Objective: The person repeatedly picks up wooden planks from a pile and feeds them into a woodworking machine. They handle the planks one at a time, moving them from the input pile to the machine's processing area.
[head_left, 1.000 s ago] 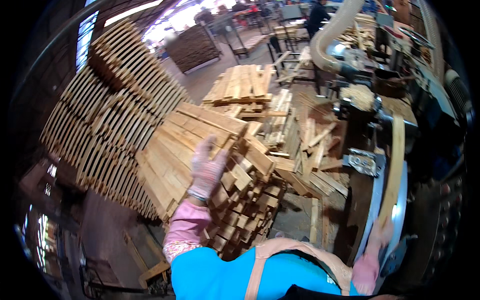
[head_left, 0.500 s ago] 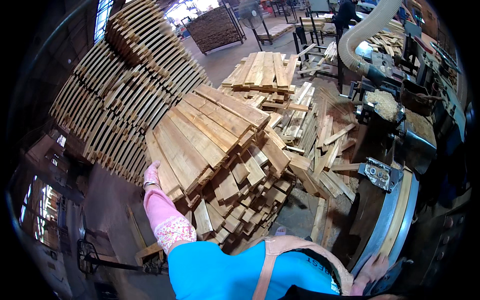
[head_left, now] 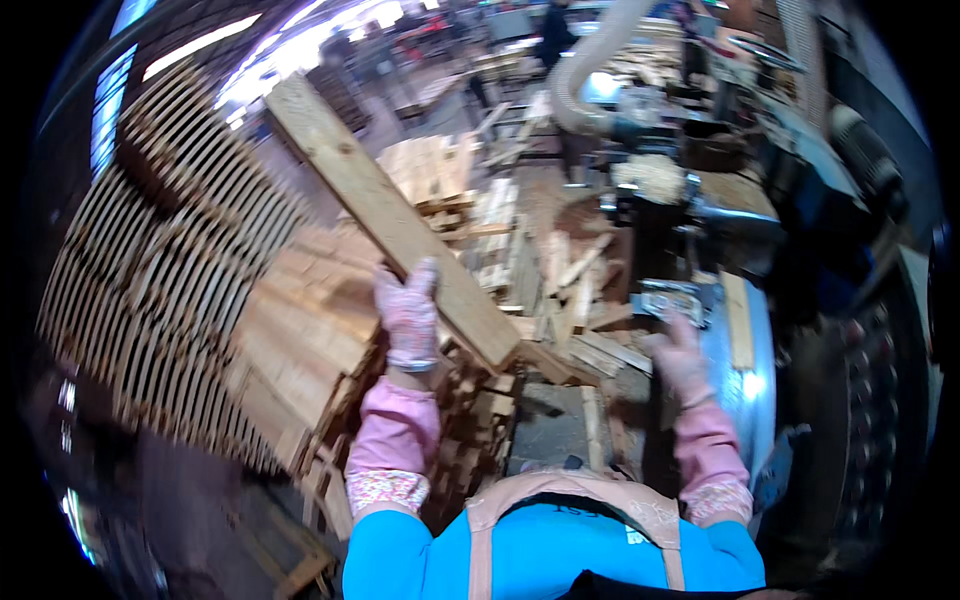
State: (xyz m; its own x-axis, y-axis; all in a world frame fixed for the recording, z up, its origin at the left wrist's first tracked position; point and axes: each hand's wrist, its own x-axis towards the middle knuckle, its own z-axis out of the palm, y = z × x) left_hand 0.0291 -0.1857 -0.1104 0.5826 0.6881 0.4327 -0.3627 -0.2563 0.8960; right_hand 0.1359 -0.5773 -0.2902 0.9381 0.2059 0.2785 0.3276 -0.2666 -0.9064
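"How does the plank point(head_left: 395, 222) look?"
"Long, pale, knotted, held aloft, slanting from upper left to lower right."
"And the narrower strip point(head_left: 738, 325)?"
"Pale yellow, lying lengthwise on the shiny metal bed point(head_left: 742, 420)."

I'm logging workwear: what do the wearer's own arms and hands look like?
Pink oversleeves cover the forearms, with speckled, multicoloured bands at their upper ends; nearer the shoulders is a bright blue top. The left hand appears to wear a pale, pinkish glove with a light edge at the wrist. The right hand is too blurred to tell whether it is gloved.
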